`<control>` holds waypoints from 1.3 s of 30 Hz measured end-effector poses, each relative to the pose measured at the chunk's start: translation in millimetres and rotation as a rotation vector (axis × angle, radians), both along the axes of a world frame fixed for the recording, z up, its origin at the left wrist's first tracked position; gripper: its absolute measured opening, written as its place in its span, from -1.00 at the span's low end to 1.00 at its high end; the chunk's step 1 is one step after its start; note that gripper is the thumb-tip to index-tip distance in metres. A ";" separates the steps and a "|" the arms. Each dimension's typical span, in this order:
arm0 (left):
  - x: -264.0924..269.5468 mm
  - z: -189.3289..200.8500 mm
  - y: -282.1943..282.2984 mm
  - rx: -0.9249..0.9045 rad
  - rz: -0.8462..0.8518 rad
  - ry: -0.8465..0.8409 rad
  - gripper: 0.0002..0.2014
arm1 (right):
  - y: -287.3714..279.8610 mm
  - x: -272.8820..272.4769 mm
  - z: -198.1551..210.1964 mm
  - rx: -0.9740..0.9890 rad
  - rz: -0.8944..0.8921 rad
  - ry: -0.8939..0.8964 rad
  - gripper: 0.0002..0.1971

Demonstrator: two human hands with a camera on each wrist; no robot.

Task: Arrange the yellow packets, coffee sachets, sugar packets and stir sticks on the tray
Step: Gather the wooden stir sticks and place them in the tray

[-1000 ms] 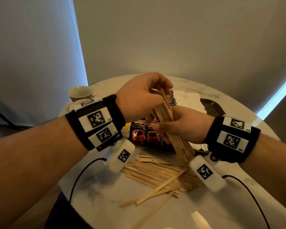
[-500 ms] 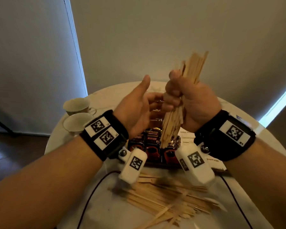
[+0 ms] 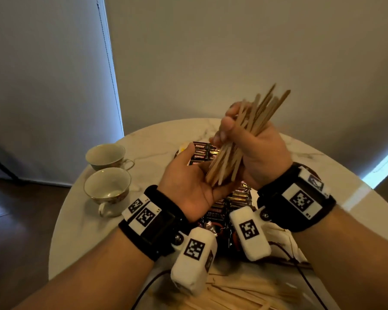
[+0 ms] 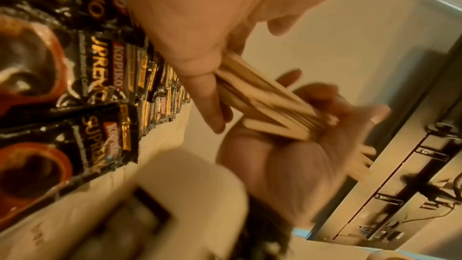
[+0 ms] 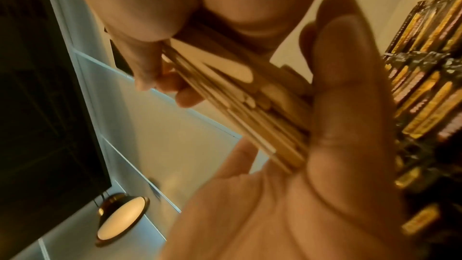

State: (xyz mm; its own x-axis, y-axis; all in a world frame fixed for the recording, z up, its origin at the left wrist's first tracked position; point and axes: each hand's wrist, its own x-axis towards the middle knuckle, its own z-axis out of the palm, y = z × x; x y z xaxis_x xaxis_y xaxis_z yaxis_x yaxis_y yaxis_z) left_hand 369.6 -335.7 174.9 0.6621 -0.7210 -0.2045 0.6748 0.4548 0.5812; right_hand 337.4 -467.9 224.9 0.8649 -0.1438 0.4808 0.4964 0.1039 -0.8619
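Note:
My right hand [image 3: 244,139] grips a thick bundle of wooden stir sticks [image 3: 238,148], held upright and tilted, tips fanning out at the top. My left hand [image 3: 188,177] lies palm up with relaxed fingers, and the bundle's lower ends rest against its palm. The right wrist view shows the stir sticks [image 5: 237,96] butting into the left palm [image 5: 337,145]. Below both hands, black coffee sachets [image 3: 220,211] lie in rows on a dark tray [image 3: 176,155], which is mostly hidden. A sliver of a yellow packet [image 3: 184,147] shows at the tray's far left. No sugar packets can be made out.
Several loose stir sticks [image 3: 244,296] lie scattered on the round marble table [image 3: 143,142] near me. Two empty teacups [image 3: 106,187] [image 3: 105,154] stand at the table's left side. Cables from the wrist cameras trail over the near edge.
My right hand has lifted the stick bundle upright. My left hand let go of the sticks, opened, and now lies palm up under their lower ends.

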 end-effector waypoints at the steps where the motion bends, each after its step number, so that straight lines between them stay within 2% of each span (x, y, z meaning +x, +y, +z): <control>1: 0.7 -2.1 0.5 0.005 0.024 0.017 -0.23 | 1.0 2.9 -3.8 -0.040 -0.004 0.015 -0.86; 3: 3.1 -5.8 1.4 0.012 0.040 0.047 -0.27 | 5.5 7.7 -7.4 -0.064 -0.020 0.030 -0.86; 7: 6.1 -7.0 4.5 -0.025 0.011 0.063 -0.30 | 11.4 14.9 -4.1 0.009 -0.030 0.027 -0.79; 13: 11.5 -7.4 10.7 -0.033 0.081 0.047 -0.35 | 18.1 17.0 -14.4 -0.211 -0.012 0.087 -0.82; 18: 15.3 -8.9 12.5 -0.005 0.110 0.041 -0.37 | 22.0 19.9 -12.5 -0.094 -0.006 0.084 -0.82; 23: 14.9 -9.7 12.7 -0.057 0.115 0.012 -0.47 | 26.2 18.1 -21.6 -0.387 -0.026 0.177 -0.74; 27: 17.6 -9.6 14.8 -0.055 0.102 -0.001 -0.41 | 31.9 17.9 -15.0 -0.350 0.009 0.217 -0.72; 29: 18.1 -3.0 18.1 0.002 0.108 -0.080 -0.37 | 30.8 16.2 -12.2 -0.345 0.017 0.221 -0.71; 31: 20.6 2.9 22.5 0.041 0.118 -0.274 -0.18 | 26.4 11.3 -6.4 -0.465 0.047 0.270 -0.71; 33: 19.8 14.3 26.7 0.048 0.160 -0.469 -0.14 | 19.1 7.1 -1.5 -0.619 0.120 0.391 -0.79; 35: 15.6 25.8 27.9 0.117 0.197 -0.654 -0.32 | 15.9 3.3 1.4 -0.670 0.231 0.495 -0.87; 37: 10.6 34.7 26.3 0.207 0.233 -0.792 -0.71 | 17.7 -0.4 2.2 -0.631 0.302 0.534 -0.85; 38: 9.2 36.6 25.2 0.240 0.256 -0.826 -0.79 | 19.4 -2.9 2.7 -0.619 0.305 0.533 -0.83; 39: 6.9 38.8 24.2 0.258 0.283 -0.838 -0.73 | 21.0 -6.2 4.0 -0.624 0.294 0.523 -0.84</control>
State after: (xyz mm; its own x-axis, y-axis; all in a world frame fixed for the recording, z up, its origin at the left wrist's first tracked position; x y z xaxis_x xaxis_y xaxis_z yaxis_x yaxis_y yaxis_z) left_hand 376.4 -311.4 213.7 0.8111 -0.5084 0.2893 -0.1290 0.3269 0.9362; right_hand 331.2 -446.9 228.9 0.9578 0.2782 -0.0725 0.0477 -0.4024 -0.9142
